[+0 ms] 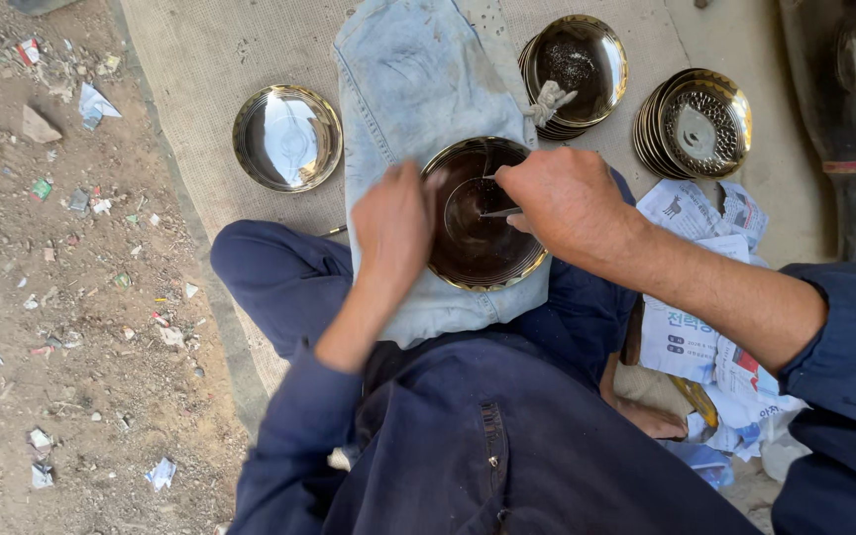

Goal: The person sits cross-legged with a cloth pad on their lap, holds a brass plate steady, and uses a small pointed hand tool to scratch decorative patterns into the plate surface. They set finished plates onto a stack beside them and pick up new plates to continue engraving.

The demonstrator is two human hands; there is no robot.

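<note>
A round brass plate (476, 256) with a dark shiny centre lies on a pale blue denim cloth (418, 89) spread over my lap. My left hand (393, 223) grips the plate's left rim and looks blurred. My right hand (569, 203) is closed around a thin metal tool (500, 211) whose tip rests on the plate's inner face. Both arms wear dark blue sleeves.
One shiny plate (287, 137) lies on the woven mat at the upper left. Two stacks of brass plates (577, 64) (695, 121) stand at the top right, with a knotted rag (550, 100) on the nearer stack. Newspaper sheets (700, 337) lie right; littered dirt left.
</note>
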